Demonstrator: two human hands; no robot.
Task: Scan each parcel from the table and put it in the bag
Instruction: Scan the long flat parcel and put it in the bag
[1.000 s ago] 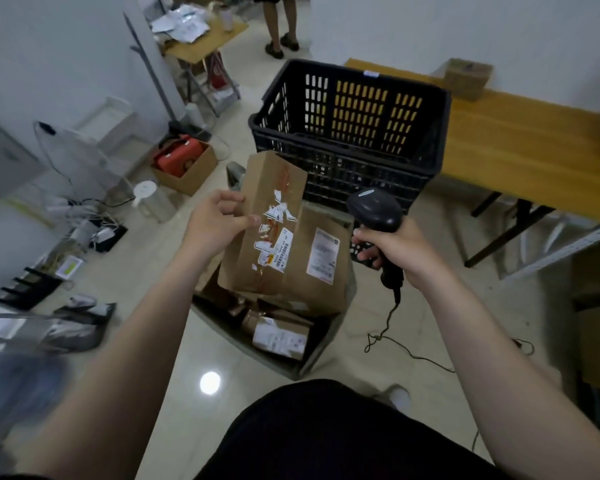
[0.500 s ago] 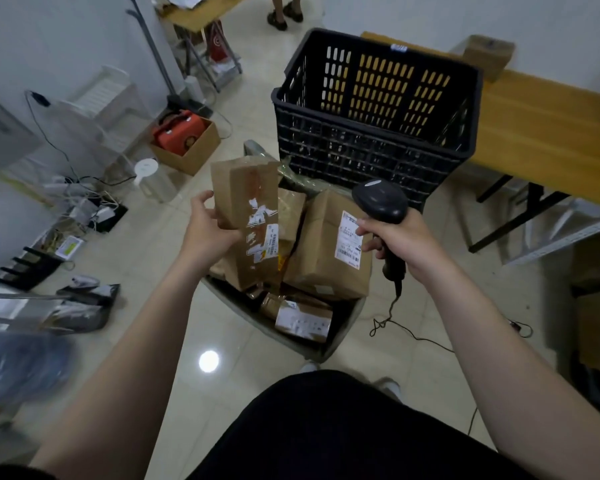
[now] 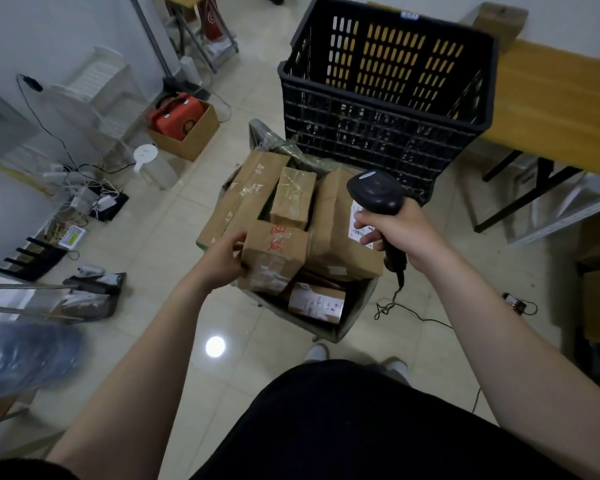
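5 parcels [image 3: 274,251] in 1 bag [image 3: 355,311]; 1 scanner [image 3: 374,192], 1 blk crate [image 3: 378,133], 2 hands [image 3: 222,258].

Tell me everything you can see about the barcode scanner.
The barcode scanner is black, matte plastic by its look, with a rounded head atop a handle. The right hand grips the handle, holding it upright, head tipped forward, over the labelled parcel in the bag. A thin dark cord trails from its base to the floor.

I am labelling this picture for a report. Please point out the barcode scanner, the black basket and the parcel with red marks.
barcode scanner [image 3: 375,191], head view, top of its black head.
black basket [image 3: 378,133], head view, its near wall.
parcel with red marks [image 3: 274,252], head view, its brown top face.
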